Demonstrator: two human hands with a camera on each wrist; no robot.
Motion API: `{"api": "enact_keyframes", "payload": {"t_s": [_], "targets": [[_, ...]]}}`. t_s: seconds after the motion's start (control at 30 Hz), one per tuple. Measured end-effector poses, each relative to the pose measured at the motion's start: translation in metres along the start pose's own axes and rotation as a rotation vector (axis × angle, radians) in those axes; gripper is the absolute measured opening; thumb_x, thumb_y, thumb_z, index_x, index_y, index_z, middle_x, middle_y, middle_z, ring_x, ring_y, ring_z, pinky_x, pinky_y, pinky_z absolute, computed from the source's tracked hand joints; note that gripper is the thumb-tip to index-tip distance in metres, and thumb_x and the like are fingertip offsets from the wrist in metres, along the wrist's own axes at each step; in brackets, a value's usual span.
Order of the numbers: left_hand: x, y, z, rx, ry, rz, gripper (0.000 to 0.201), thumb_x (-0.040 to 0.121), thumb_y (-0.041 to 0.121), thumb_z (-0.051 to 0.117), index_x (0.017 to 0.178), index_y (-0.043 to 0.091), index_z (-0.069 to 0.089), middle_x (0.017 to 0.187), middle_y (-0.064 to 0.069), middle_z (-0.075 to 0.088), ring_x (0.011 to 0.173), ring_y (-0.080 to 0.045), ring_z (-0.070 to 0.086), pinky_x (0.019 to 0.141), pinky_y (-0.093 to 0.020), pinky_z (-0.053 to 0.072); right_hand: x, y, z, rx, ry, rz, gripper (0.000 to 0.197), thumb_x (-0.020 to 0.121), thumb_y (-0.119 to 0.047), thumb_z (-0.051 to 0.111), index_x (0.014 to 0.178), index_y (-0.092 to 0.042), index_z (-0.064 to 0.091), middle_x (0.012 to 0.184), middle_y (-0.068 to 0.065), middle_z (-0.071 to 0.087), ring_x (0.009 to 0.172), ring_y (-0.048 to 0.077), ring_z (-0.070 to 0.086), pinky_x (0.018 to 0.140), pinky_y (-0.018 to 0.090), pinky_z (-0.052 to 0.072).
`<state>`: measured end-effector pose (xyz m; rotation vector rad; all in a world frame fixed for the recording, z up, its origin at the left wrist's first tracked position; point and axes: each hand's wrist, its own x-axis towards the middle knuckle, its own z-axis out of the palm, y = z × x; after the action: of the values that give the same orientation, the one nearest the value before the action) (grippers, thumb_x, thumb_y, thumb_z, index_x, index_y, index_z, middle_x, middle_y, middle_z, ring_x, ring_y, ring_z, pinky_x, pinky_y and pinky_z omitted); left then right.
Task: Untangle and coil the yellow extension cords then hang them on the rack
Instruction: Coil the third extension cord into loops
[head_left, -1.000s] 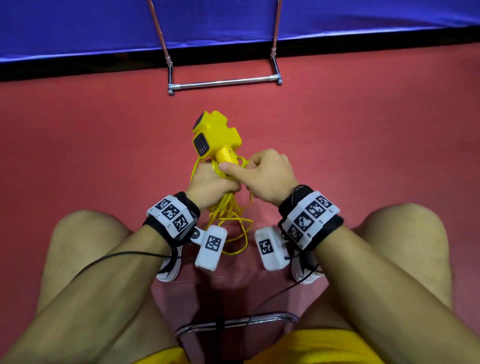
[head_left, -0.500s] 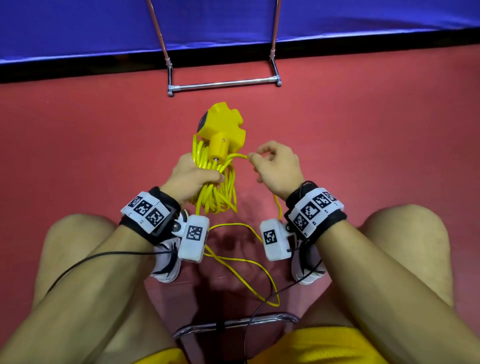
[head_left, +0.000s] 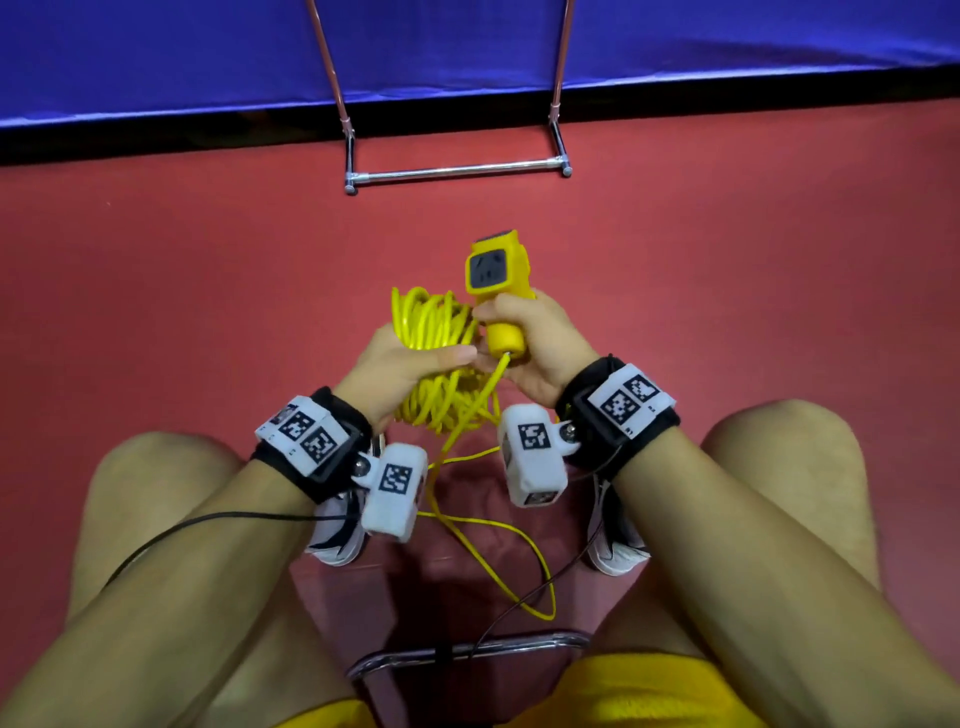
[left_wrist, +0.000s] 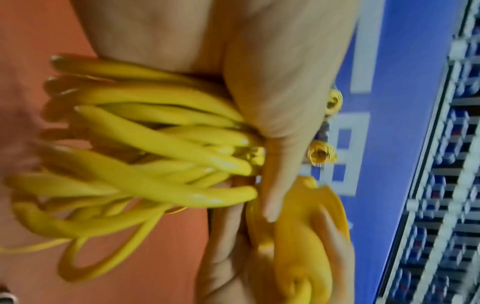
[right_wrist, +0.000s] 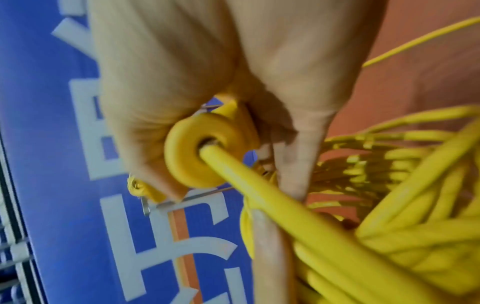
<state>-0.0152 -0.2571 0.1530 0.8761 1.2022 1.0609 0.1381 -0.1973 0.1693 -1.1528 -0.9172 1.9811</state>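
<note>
Coil (head_left: 434, 358) sits gripped in our left hand (head_left: 400, 371); our right hand (head_left: 535, 343) clutches the socket block (head_left: 497, 280), upright just beside it (1 loose strand trails to the floor). Rack (head_left: 457, 170) stands ahead, well apart.

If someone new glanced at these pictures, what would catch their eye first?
Most striking is the bright yellow coil of cord gripped in the left hand above the red floor. Beside it, the right hand holds the yellow socket block upright. Farther off, the metal rack stands against a blue banner.
</note>
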Motion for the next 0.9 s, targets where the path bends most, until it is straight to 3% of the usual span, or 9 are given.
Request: {"api": "enact_keyframes", "payload": {"t_s": [0.07,0.17,0.23,0.33,0.5,0.63,0.73,0.83,0.9], "targets": [[-0.001,0.008,-0.004,-0.112,-0.084,-0.008,0.032,0.081,-0.002,0.068,0.112,-0.001,0.065,0.105,-0.026,0.071,0.091,-0.039,0.071,0.077,-0.053,0.059,-0.005,-0.008,-0.002,0.143,-0.129,0.042,0.015,0.077,-0.008,0.062,0.091,-0.011,0.057,0.084,0.007,0.068,0.081,0.03,0.07,0.067,0.04,0.061],[0.003,0.018,-0.018,-0.236,0.084,0.029,0.017,0.071,0.0,0.068,0.086,0.0,0.061,0.064,-0.007,0.065,0.056,-0.019,0.063,0.057,-0.03,0.055,-0.01,-0.018,-0.011,0.157,-0.103,0.023,0.02,0.07,-0.011,0.063,0.088,-0.015,0.056,0.098,0.01,0.065,0.086,0.032,0.072,0.073,0.042,0.061],[0.005,0.023,-0.027,-0.376,0.188,0.015,0.003,0.074,0.005,0.064,0.072,0.006,0.062,0.055,-0.003,0.055,0.048,-0.014,0.054,0.052,-0.024,0.051,-0.006,-0.022,-0.023,0.109,0.027,-0.003,0.028,0.071,-0.011,0.065,0.095,-0.017,0.053,0.101,0.01,0.061,0.077,0.026,0.073,0.057,0.03,0.057],[0.006,0.031,-0.039,-0.519,0.281,-0.014,0.032,0.089,0.003,0.051,0.061,0.009,0.066,0.057,0.0,0.057,0.048,-0.009,0.053,0.05,-0.02,0.049,0.003,-0.016,-0.049,-0.142,0.377,-0.086,0.06,0.069,-0.001,0.066,0.122,-0.017,0.044,0.079,0.009,0.059,0.056,0.021,0.064,0.043,0.024,0.045],[0.0,0.038,-0.052,-0.5,0.269,-0.008,0.03,0.088,0.008,0.053,0.062,0.013,0.066,0.055,0.002,0.055,0.048,-0.009,0.053,0.051,-0.02,0.049,0.022,0.036,-0.096,-0.712,0.686,0.001,0.081,0.049,-0.026,0.066,0.124,-0.021,0.039,0.105,0.012,0.061,0.084,0.031,0.067,0.07,0.043,0.061],[-0.005,0.039,-0.046,-0.405,0.243,0.083,0.009,0.075,0.013,0.066,0.066,0.015,0.067,0.055,0.0,0.05,0.048,-0.011,0.05,0.053,-0.024,0.047,0.03,0.075,-0.099,-1.179,0.507,0.258,0.041,0.067,-0.031,0.063,0.104,-0.014,0.059,0.101,0.015,0.064,0.079,0.029,0.063,0.067,0.028,0.049],[-0.007,0.039,-0.043,-0.354,0.263,0.124,0.008,0.074,0.011,0.07,0.068,0.013,0.065,0.055,-0.001,0.05,0.047,-0.013,0.05,0.05,-0.024,0.046,0.03,0.096,-0.097,-1.295,0.202,0.438,0.021,0.077,-0.02,0.072,0.093,-0.011,0.063,0.087,0.01,0.065,0.072,0.024,0.06,0.066,0.034,0.053],[-0.008,0.035,-0.051,-0.321,0.262,0.118,0.013,0.07,0.008,0.072,0.068,0.012,0.06,0.055,-0.002,0.048,0.047,-0.014,0.049,0.048,-0.024,0.045,0.037,0.124,-0.089,-1.415,0.133,0.521,0.017,0.082,-0.011,0.073,0.084,-0.019,0.059,0.086,0.0,0.058,0.09,0.021,0.058,0.076,0.033,0.053],[-0.01,0.033,-0.058,-0.325,0.219,0.103,0.017,0.067,0.008,0.074,0.065,0.013,0.058,0.055,-0.003,0.045,0.047,-0.015,0.047,0.049,-0.025,0.043,0.041,0.122,-0.084,-1.697,0.188,0.471,0.026,0.089,-0.005,0.066,0.11,-0.021,0.064,0.109,-0.002,0.062,0.11,0.017,0.06,0.087,0.031,0.052]]}}
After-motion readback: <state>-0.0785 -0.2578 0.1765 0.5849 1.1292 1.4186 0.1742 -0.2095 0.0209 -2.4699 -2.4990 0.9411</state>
